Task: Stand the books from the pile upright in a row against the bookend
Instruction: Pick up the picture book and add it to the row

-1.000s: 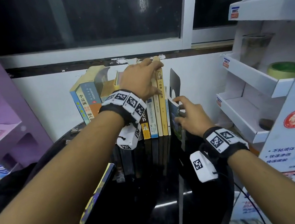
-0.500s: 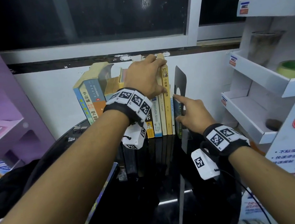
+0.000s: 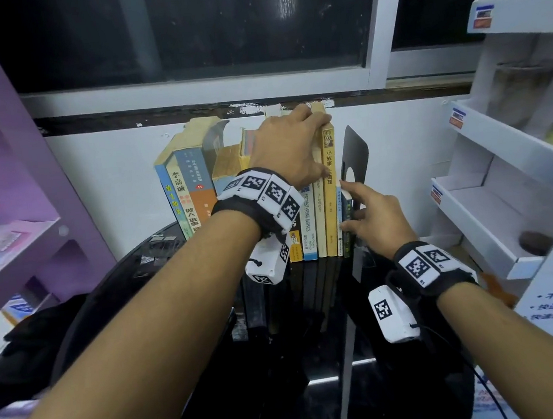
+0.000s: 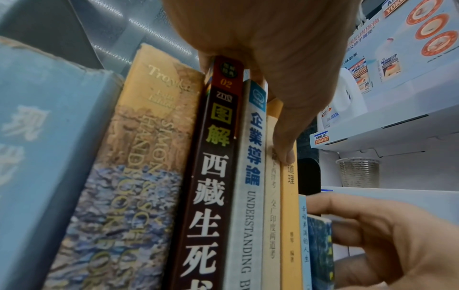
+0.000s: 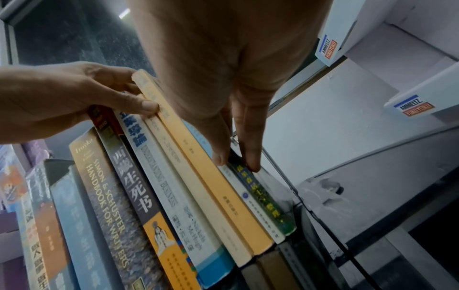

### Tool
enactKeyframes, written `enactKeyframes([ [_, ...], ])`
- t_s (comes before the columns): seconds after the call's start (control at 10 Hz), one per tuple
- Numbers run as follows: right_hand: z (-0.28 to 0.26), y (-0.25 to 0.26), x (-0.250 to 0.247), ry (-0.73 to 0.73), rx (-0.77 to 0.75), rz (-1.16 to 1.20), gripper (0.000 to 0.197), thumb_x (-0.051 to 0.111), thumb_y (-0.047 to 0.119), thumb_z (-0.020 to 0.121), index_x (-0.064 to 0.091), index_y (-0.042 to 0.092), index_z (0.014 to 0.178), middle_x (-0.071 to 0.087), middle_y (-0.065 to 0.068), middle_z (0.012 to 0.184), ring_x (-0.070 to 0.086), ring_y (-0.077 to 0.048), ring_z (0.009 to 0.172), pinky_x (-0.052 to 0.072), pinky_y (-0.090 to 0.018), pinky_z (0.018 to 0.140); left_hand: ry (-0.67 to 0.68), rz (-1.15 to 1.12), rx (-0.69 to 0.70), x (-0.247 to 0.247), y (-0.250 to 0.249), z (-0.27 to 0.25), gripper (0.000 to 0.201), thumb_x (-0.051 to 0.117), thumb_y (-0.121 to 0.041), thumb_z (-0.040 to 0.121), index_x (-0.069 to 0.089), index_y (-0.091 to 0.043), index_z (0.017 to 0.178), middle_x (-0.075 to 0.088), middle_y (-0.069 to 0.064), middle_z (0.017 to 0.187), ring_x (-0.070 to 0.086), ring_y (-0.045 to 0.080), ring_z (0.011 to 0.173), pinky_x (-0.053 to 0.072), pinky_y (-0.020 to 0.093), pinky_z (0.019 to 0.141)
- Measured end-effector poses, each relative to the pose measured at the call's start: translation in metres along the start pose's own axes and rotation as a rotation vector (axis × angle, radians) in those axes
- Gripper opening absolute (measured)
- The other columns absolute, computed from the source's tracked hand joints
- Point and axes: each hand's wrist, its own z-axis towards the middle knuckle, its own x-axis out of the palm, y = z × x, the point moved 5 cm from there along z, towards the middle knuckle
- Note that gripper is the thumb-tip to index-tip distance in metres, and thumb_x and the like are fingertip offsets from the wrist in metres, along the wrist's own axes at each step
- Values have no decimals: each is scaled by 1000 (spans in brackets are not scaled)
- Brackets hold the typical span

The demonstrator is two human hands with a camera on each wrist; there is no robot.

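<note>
1. The left hand (image 3: 290,145) is draped over the tops of the upright books (image 3: 310,219), fingers curled over their far edge and thumb pressed on the spine of the tall yellow book (image 3: 330,199); it grips several at once.
2. The right hand (image 3: 374,219) has its fingers nearly straight: fingertips (image 5: 250,160) touch the spine of the short green book (image 5: 261,196) at the row's right end, with the thumb on the thin pale book just left of it. It presses rather than grasps.
3. The row stands on a glossy black surface (image 3: 287,380) that mirrors the spines. The green book sits against a thin black metal bookend (image 3: 353,155) with a rounded top and a round hole.
4. The books are paperbacks with flat spines; the left ones are thicker, worn and lean slightly.
5. White display shelves (image 3: 503,156) stand to the right, a purple shelf (image 3: 13,239) to the left, and a dark window (image 3: 178,27) behind.
</note>
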Motion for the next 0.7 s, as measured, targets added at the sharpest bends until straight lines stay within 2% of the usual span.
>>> enactKeyframes([
  [0.1,2,-2,0,-3,6,17,67,70,-5,82,49,25,138,59,4,114,66,-11,90,55,-14,66,-3,-10,-4,1,1,1,78,75,-53,72,41,-33,140,48,-8,135,55,21,115,42,35,94],
  [0.2,6,-4,1,8,9,24,65,69,-6,82,49,23,137,60,0,120,66,-13,92,53,-11,67,-5,-20,-5,1,1,1,78,75,-52,72,41,-33,140,48,-8,135,55,21,115,42,35,95],
  [0.3,9,-5,2,15,10,26,65,69,-5,83,48,24,137,62,-3,124,66,-12,93,56,-22,77,-5,-17,-4,1,1,1,78,75,-52,73,41,-33,140,48,-8,136,54,21,117,41,35,96],
  [0.4,11,-6,5,78,3,-28,73,67,-5,84,41,31,143,62,-2,119,67,-16,98,57,-37,87,-10,-20,-2,1,1,1,77,74,-52,73,41,-33,140,48,-8,136,54,21,117,41,35,97],
  [0.5,13,-8,5,107,0,-67,79,65,-8,84,37,35,145,60,3,111,66,-14,95,57,-36,87,-9,-26,-3,2,2,1,77,74,-53,73,42,-33,140,48,-8,135,54,21,117,40,36,97],
  [0.7,15,-10,8,96,6,-64,76,63,-9,85,38,31,144,60,0,115,61,-12,98,56,-37,88,-16,-27,1,2,2,1,78,74,-53,73,41,-33,140,48,-8,136,54,21,118,40,37,98],
])
